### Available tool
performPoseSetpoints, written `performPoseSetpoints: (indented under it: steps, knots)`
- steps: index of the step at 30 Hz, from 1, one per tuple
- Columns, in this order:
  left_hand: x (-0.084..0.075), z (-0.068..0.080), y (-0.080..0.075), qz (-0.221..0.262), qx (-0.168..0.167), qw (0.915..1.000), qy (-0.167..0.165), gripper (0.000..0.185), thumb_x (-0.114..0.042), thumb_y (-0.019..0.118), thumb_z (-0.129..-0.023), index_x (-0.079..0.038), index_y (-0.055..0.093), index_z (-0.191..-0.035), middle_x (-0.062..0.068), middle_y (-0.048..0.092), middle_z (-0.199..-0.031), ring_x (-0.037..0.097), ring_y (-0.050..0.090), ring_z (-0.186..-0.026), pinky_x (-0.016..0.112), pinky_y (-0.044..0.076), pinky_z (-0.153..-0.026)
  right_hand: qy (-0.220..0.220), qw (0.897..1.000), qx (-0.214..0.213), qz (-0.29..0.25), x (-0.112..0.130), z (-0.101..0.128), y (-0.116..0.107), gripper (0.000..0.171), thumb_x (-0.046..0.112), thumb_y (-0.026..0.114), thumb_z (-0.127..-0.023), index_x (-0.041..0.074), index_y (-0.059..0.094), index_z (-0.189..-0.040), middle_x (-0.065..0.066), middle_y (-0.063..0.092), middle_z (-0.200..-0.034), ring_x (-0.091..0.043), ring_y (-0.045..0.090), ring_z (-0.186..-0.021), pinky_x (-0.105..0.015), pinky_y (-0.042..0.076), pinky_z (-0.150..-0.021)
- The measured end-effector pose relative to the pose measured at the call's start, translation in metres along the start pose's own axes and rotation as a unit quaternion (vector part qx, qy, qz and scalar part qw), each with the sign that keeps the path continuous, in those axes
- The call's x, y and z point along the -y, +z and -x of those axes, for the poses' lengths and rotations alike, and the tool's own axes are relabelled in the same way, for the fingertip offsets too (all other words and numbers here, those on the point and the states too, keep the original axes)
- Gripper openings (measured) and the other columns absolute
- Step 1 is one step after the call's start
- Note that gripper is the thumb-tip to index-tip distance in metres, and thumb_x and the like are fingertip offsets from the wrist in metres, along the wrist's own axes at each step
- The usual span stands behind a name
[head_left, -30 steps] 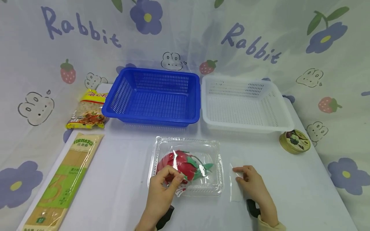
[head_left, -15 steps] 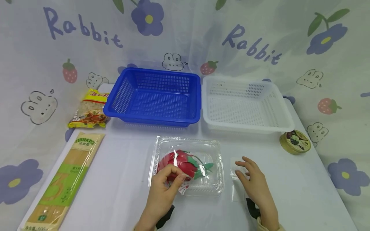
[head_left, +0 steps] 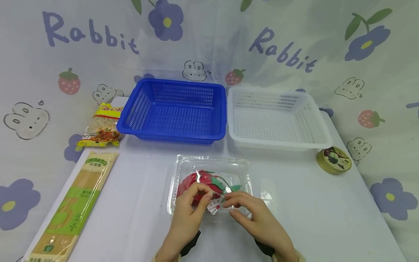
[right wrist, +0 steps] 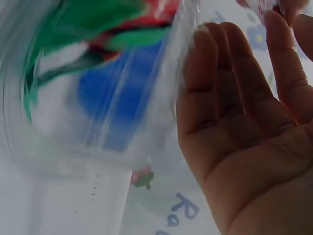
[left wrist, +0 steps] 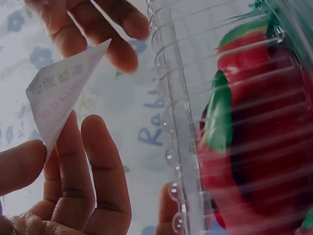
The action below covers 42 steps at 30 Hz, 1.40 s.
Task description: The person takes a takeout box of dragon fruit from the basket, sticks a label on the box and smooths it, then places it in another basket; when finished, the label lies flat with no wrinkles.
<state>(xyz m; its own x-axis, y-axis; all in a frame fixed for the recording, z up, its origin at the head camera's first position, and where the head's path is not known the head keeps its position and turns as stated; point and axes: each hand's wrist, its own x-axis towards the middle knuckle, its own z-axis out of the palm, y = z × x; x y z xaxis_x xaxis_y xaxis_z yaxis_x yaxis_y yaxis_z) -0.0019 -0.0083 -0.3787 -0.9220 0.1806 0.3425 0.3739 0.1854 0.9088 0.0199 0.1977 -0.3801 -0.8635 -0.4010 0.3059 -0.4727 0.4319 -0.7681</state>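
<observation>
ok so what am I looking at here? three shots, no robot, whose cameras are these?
No machine: a person works with bare hands, wearing one camera on the head and one on each wrist. The wide picture is the head view, looking down at a table. The two close-ups are the wrist views.

On the table stand a blue basket and a white basket, with a noodle packet, a spaghetti pack and a round tin at the sides. Nearest the person lies a clear plastic box with a red and green toy fruit inside.

The left hand pinches a small paper label at the box's front edge. The right hand reaches toward that label, fingers loosely spread; its grip is unclear.
</observation>
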Motion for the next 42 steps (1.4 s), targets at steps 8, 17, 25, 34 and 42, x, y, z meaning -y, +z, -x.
performPoseSetpoints:
  steps: [8,17,25,34,42]
  knots:
    - [0.006,0.0,0.001,-0.013,-0.01,0.9998,0.012,0.007,-0.005,0.063,-0.091,-0.011,0.064,-0.095,-0.002,0.067,-0.082,-0.001,0.049,-0.066,0.019,0.044,-0.055,-0.048,0.999,0.004,0.017,-0.003,-0.007,0.018,0.038,-0.007,0.063,-0.087,0.014,0.067,-0.118,0.003,0.068,-0.114,-0.012,0.06,-0.108,-0.026,0.052,-0.089]
    - [0.02,-0.002,0.005,-0.143,-0.045,0.9811,0.122,0.045,0.013,0.071,-0.07,-0.015,0.067,-0.105,-0.007,0.07,-0.101,0.012,0.064,-0.093,0.029,0.045,-0.085,-0.054,0.992,-0.059,0.098,-0.005,-0.009,0.034,0.038,-0.006,0.064,-0.082,0.014,0.069,-0.114,0.003,0.067,-0.114,-0.012,0.058,-0.106,-0.021,0.047,-0.091]
    - [0.026,-0.004,0.006,-0.187,-0.066,0.9702,0.14,0.047,0.017,0.072,-0.066,-0.011,0.067,-0.103,-0.004,0.072,-0.094,0.011,0.066,-0.09,0.034,0.045,-0.092,-0.084,0.98,-0.095,0.152,-0.009,-0.015,0.042,0.041,-0.01,0.063,-0.075,0.012,0.07,-0.11,0.0,0.068,-0.109,-0.014,0.057,-0.098,-0.023,0.048,-0.086]
    - [0.031,-0.005,0.009,-0.204,-0.071,0.9656,0.146,0.049,0.016,0.075,-0.062,-0.011,0.069,-0.102,-0.003,0.073,-0.092,0.011,0.067,-0.087,0.034,0.044,-0.09,-0.081,0.976,-0.11,0.169,-0.011,-0.014,0.048,0.044,-0.012,0.062,-0.075,0.013,0.071,-0.109,0.001,0.069,-0.109,-0.013,0.056,-0.095,-0.023,0.048,-0.084]
    - [0.034,-0.003,0.011,-0.242,-0.072,0.9571,0.143,0.047,0.01,0.078,-0.063,-0.013,0.069,-0.103,-0.004,0.074,-0.096,0.012,0.067,-0.089,0.037,0.043,-0.092,-0.089,0.971,-0.124,0.184,-0.014,-0.012,0.052,0.036,-0.009,0.06,-0.077,0.011,0.072,-0.105,0.001,0.07,-0.108,-0.013,0.056,-0.093,-0.021,0.046,-0.085]
